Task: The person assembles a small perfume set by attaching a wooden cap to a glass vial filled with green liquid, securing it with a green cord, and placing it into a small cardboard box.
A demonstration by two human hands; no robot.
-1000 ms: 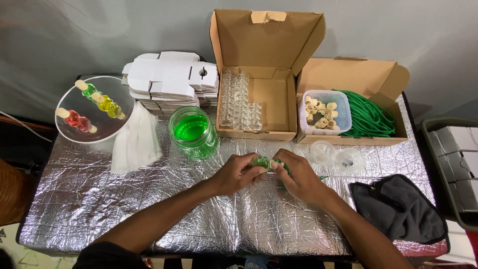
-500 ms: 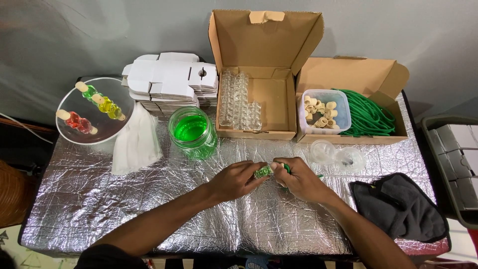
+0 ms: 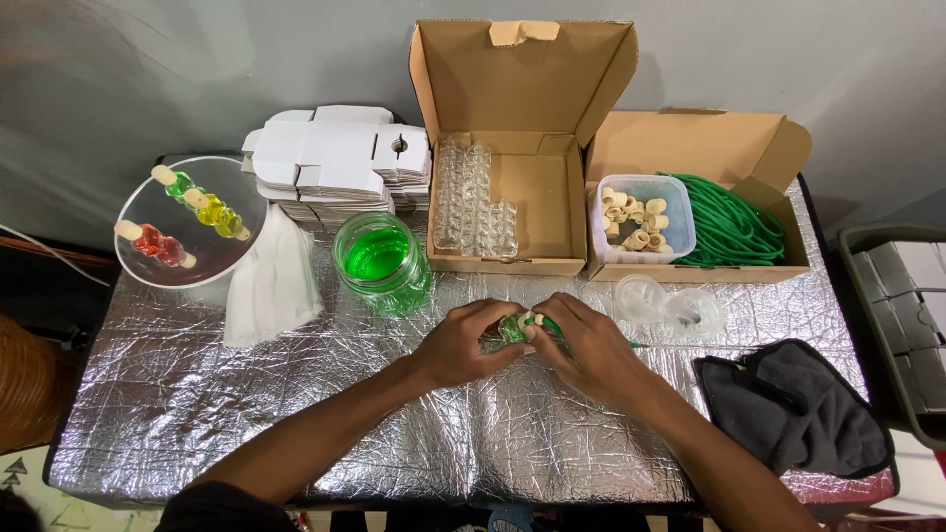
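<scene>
Both of my hands meet at the middle of the foil-covered table [image 3: 296,414]. My left hand [image 3: 471,342] and my right hand [image 3: 583,345] together grip a small glass bottle of green liquid [image 3: 511,328] with a pale cork at its mouth. A thin green cord [image 3: 631,345] trails out to the right from under my right hand. Just behind my hands stands an open glass jar of green liquid [image 3: 380,261].
At the back, an open cardboard box [image 3: 522,212] holds empty small bottles; another box [image 3: 734,158] holds a tub of corks [image 3: 641,219] and green cord. A glass bowl [image 3: 158,266] with filled bottles, white napkins, flat white cartons [image 3: 335,163], clear lids [image 3: 670,305] and a dark cloth [image 3: 798,414] lie around.
My hands stay together over the small green bottle, shifting slightly as the fingers work at its corked mouth. Nothing else on the table moved.
</scene>
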